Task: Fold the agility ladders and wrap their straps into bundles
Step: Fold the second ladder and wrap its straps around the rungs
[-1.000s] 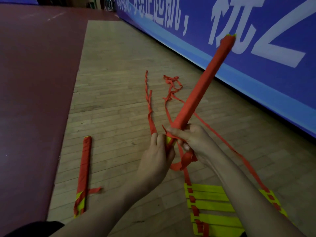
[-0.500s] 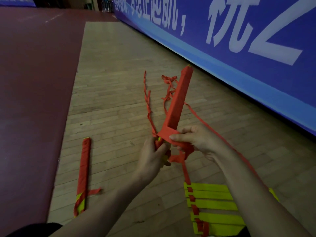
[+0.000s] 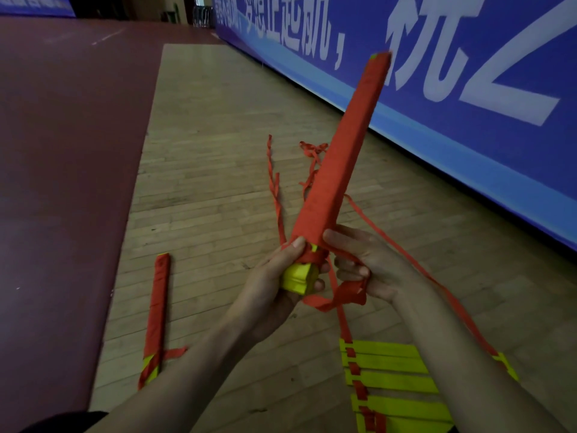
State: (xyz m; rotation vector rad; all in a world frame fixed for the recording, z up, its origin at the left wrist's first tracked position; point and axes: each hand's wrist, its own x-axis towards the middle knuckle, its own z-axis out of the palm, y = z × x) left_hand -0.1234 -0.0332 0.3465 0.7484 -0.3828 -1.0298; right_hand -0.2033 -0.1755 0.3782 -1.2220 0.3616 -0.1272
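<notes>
Mic One: Hands meet dead centre, and both are busy. Fingers of the left hand curl round the low end of the folded ladder, thumb laid up on the red wrapping, with the yellow rung ends poking out of the fist.

Mic Two: And that folded ladder slants up and away toward one o'clock, its tip sitting in front of the blue banner.

Mic One: Right alongside, at three o'clock of the left, the right hand reaches its thumb onto the wrapping while the curled fingers grip the red strap. See the slack? It sags in a loop below both hands.

Mic Two: Follow it down toward six o'clock and it runs into the flat ladder, yellow rungs side by side on the wooden floor, down at five o'clock of the shot and partly behind the right forearm. Another strap comes from behind the held ladder, past the right wrist, to the rungs' far edge at four o'clock.

Mic One: Over at eight o'clock lies a wrapped bundle, flat on the boards just beside the dark red mat, a short red tail sticking out toward three o'clock near its yellow end.

Mic Two: Up at twelve o'clock of the hands, loose strap ends trail across the boards, one of them knotted up and half hidden behind the held ladder.
</notes>
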